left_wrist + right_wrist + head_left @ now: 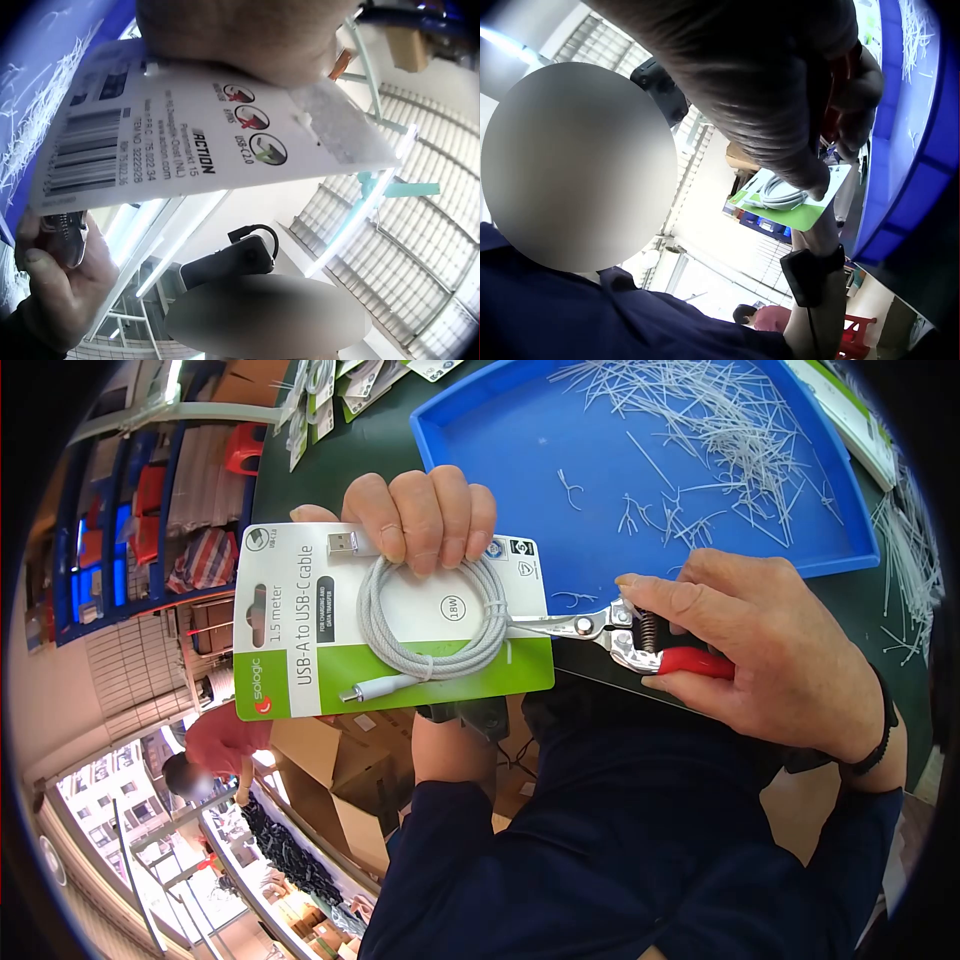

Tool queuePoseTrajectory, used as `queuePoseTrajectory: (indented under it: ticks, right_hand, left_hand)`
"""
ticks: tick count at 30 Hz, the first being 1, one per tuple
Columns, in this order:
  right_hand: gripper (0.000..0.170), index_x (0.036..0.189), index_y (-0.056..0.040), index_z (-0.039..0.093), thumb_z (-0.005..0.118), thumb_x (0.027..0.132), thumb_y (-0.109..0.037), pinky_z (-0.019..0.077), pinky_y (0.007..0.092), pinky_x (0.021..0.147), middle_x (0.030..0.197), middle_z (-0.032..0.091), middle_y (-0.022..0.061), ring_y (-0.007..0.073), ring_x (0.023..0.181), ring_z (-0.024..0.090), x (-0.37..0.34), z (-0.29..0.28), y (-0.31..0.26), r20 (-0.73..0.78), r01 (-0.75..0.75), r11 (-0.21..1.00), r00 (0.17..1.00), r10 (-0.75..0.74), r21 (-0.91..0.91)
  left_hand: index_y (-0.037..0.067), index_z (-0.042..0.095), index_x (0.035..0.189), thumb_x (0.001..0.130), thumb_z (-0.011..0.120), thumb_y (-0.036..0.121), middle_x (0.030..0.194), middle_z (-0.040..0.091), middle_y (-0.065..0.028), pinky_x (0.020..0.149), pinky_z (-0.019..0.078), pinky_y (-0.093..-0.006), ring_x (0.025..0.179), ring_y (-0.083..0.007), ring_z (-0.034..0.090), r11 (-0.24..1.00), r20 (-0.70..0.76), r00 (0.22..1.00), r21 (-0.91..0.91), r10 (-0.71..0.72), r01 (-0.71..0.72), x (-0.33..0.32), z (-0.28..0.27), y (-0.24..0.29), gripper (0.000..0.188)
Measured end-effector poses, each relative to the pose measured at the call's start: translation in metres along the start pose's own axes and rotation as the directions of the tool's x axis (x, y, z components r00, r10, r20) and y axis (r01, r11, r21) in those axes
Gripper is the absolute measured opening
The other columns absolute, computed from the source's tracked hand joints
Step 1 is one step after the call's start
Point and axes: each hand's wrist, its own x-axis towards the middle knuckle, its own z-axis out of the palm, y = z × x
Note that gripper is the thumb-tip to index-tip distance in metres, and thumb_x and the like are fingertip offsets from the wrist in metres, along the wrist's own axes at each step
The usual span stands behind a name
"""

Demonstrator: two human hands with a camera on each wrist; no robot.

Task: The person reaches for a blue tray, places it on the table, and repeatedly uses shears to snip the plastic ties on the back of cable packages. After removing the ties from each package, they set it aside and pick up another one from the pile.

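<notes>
My left hand (425,520) grips the top edge of a white and green retail card (525,665), fingers over its front. On the card lies a coiled grey braided USB cable (376,622), bound with thin ties, its USB-A plug (345,543) beside my fingers and its USB-C plug (370,688) near the lower edge. The card's printed back, with its barcode (86,150), faces the left wrist view. My right hand (770,630) holds small red-handled pruning snips (625,635), their narrow blade tips right at the coil's right side, by a tie.
Beyond the hands stands a blue tray (425,422) with many white tie offcuts (700,420). More packaged cards (365,385) lie at the upper left, and long white ties (905,540) at the right. Cardboard boxes (335,755) and another person (225,745) are behind, lower left.
</notes>
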Motion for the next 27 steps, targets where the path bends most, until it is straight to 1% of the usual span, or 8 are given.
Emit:
queuePoseTrajectory:
  ticks: [2,5,8,11,16,19,23,27]
  right_hand:
    - [0.061,0.130,-0.0033,0.068,0.085,0.072,-0.003,0.0531,0.0348,0.062,0.090,0.064,0.0119,0.0271,0.073,0.066,0.000,0.001,0.001,-0.021,0.004,1.000,1.000,-0.004,0.001]
    - [0.060,0.130,-0.0024,0.066,0.085,0.073,-0.003,0.0536,0.0338,0.063,0.090,0.064,0.0118,0.0263,0.074,0.066,0.004,0.006,0.005,-0.122,0.041,0.999,0.992,-0.039,0.013]
    - [0.057,0.125,-0.0006,0.061,0.087,0.075,-0.006,0.0531,0.0329,0.064,0.091,0.062,0.0111,0.0251,0.073,0.065,0.010,0.018,0.010,-0.249,0.075,0.992,0.967,-0.048,0.098]
    - [0.055,0.118,0.0002,0.057,0.091,0.076,-0.014,0.0512,0.0322,0.063,0.092,0.061,0.0104,0.0241,0.072,0.063,0.011,0.020,0.007,-0.284,0.077,0.978,0.959,-0.019,0.195]
    - [0.058,0.110,-0.0009,0.055,0.095,0.074,-0.022,0.0479,0.0329,0.061,0.086,0.059,0.0107,0.0244,0.065,0.059,0.011,0.024,0.005,-0.318,0.056,0.973,0.948,0.018,0.223]
    - [0.053,0.110,-0.0011,0.055,0.093,0.075,-0.017,0.0481,0.0329,0.059,0.077,0.058,0.0111,0.0252,0.062,0.061,0.010,0.020,0.006,-0.314,0.041,0.975,0.949,0.031,0.219]
    - [0.046,0.109,-0.0013,0.056,0.088,0.077,-0.010,0.0476,0.0335,0.057,0.075,0.059,0.0116,0.0257,0.061,0.062,0.010,0.020,0.007,-0.281,0.011,0.963,0.957,0.068,0.269]
    - [0.040,0.108,-0.0014,0.056,0.084,0.080,-0.007,0.0469,0.0340,0.056,0.073,0.059,0.0125,0.0262,0.059,0.062,0.010,0.021,0.009,-0.250,-0.028,0.962,0.963,0.098,0.271]
  left_hand:
    - [0.008,0.059,0.086,0.115,0.021,0.052,0.069,0.053,-0.0054,0.069,0.0453,-0.0362,0.068,-0.0182,0.044,0.997,-0.020,0.998,-0.038,0.064,-0.065,-0.002,-0.002,-0.004,0.065]
    - [0.007,0.060,0.088,0.115,0.022,0.049,0.070,0.053,-0.0055,0.070,0.0438,-0.0366,0.069,-0.0185,0.043,0.995,-0.057,0.994,-0.021,0.097,-0.099,-0.005,-0.004,-0.004,0.063]
    - [0.007,0.062,0.091,0.115,0.022,0.047,0.071,0.053,-0.0057,0.070,0.0426,-0.0369,0.069,-0.0189,0.043,0.990,-0.160,0.977,0.019,0.140,-0.139,-0.007,0.005,-0.012,0.061]
    - [0.010,0.056,0.084,0.114,0.039,0.039,0.069,0.047,-0.0021,0.071,0.0403,-0.0324,0.068,-0.0157,0.040,0.994,-0.270,0.957,0.022,0.109,-0.107,-0.008,0.019,-0.029,0.046]
    - [0.009,0.055,0.082,0.113,0.037,0.045,0.068,0.044,-0.0022,0.067,0.0385,-0.0337,0.068,-0.0167,0.038,0.999,-0.192,0.980,-0.006,0.047,-0.049,-0.003,0.026,-0.060,0.051]
    - [0.007,0.063,0.096,0.114,0.016,0.054,0.077,0.059,-0.0099,0.078,0.0477,-0.0433,0.076,-0.0228,0.049,0.994,-0.076,0.996,-0.092,0.056,-0.063,-0.004,0.013,-0.063,0.069]
    - [0.007,0.064,0.094,0.114,0.015,0.054,0.076,0.060,-0.0097,0.075,0.0477,-0.0427,0.075,-0.0230,0.051,0.996,-0.061,0.997,-0.069,0.048,-0.052,-0.004,0.008,-0.062,0.070]
    - [0.007,0.064,0.095,0.114,0.016,0.054,0.077,0.061,-0.0102,0.073,0.0474,-0.0426,0.074,-0.0234,0.052,0.995,-0.108,0.992,-0.065,0.069,-0.076,-0.008,0.007,-0.065,0.070]
